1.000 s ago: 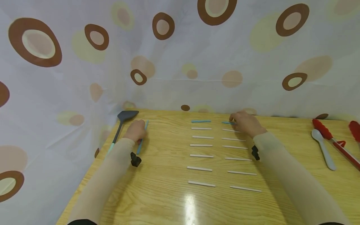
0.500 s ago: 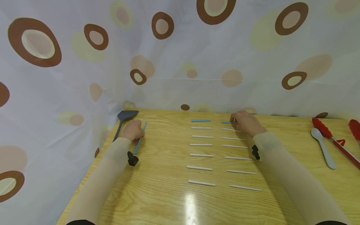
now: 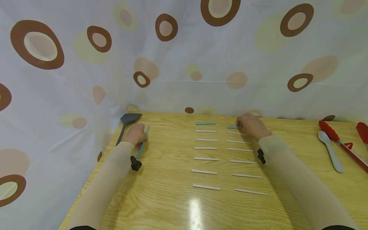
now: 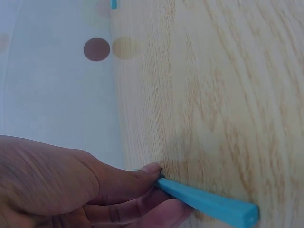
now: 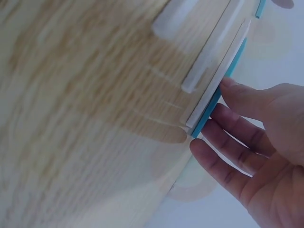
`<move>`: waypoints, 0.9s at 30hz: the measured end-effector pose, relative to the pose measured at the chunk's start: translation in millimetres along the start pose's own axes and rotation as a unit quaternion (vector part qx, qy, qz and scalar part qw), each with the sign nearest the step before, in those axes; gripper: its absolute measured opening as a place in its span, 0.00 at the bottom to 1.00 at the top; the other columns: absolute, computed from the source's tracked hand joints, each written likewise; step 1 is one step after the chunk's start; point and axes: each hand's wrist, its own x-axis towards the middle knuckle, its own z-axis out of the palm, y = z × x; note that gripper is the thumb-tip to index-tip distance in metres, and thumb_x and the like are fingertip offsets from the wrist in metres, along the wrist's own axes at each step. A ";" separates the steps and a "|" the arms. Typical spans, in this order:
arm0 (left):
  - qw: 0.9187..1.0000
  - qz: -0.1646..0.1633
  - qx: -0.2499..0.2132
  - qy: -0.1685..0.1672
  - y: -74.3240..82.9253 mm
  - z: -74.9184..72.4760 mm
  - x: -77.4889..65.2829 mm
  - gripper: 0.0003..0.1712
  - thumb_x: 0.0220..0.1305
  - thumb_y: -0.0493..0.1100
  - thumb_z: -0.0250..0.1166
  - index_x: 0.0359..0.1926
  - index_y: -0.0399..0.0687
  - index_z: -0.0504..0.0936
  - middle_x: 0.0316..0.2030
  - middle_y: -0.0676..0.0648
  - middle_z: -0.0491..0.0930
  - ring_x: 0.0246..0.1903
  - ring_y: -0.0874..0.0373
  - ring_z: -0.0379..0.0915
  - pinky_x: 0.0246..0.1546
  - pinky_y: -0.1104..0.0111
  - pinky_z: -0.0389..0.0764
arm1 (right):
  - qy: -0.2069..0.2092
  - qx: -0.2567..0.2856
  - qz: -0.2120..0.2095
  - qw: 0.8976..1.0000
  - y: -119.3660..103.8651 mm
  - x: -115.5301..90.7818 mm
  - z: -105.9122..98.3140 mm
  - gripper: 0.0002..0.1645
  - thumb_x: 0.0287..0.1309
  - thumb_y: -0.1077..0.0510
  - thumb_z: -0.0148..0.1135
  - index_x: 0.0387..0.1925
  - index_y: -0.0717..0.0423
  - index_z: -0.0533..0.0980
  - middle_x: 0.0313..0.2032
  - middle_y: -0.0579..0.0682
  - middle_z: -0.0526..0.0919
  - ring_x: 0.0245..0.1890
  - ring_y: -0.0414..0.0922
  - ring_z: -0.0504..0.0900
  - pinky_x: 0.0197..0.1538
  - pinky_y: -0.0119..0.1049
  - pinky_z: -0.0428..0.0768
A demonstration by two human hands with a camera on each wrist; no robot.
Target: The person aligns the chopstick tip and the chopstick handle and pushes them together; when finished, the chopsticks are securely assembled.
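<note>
My left hand (image 3: 135,134) pinches a blue chopstick (image 3: 143,141) between thumb and fingers at the table's left, its thick square end sticking out in the left wrist view. At the back right, my right hand (image 3: 250,125) touches another blue chopstick (image 5: 206,114) with thumb and fingertips. In the right wrist view this chopstick lies close along a white chopstick (image 5: 213,90), with the fingers loosely extended on its far side. A third blue chopstick (image 3: 205,123) lies at the back middle. Below it run two columns of white chopsticks (image 3: 206,158), laid crosswise.
A dark spatula (image 3: 127,118) lies by the left edge, partly hidden by my left arm. Toward the right are a pale spoon (image 3: 330,151), red-tipped tongs (image 3: 342,145) and a red utensil (image 3: 363,131) cut off by the frame. A spotted curtain (image 3: 184,64) hangs behind the wooden table (image 3: 161,198).
My left hand has shifted slightly left with its chopstick. The blue chopstick at my right fingertips has moved slightly nearer, toward the white one in front of it.
</note>
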 end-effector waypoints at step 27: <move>0.997 0.028 0.040 0.060 32.7 -12.8 -1.5 0.12 0.58 0.43 0.63 0.28 0.38 0.73 0.27 0.41 0.70 0.22 0.51 0.67 0.23 0.63 0.70 | 0.015 -0.015 -0.017 1.000 3.5 -13.7 -12.0 0.10 0.55 0.66 0.58 0.38 0.61 0.68 0.29 0.52 0.76 0.29 0.49 0.76 0.29 0.44 0.74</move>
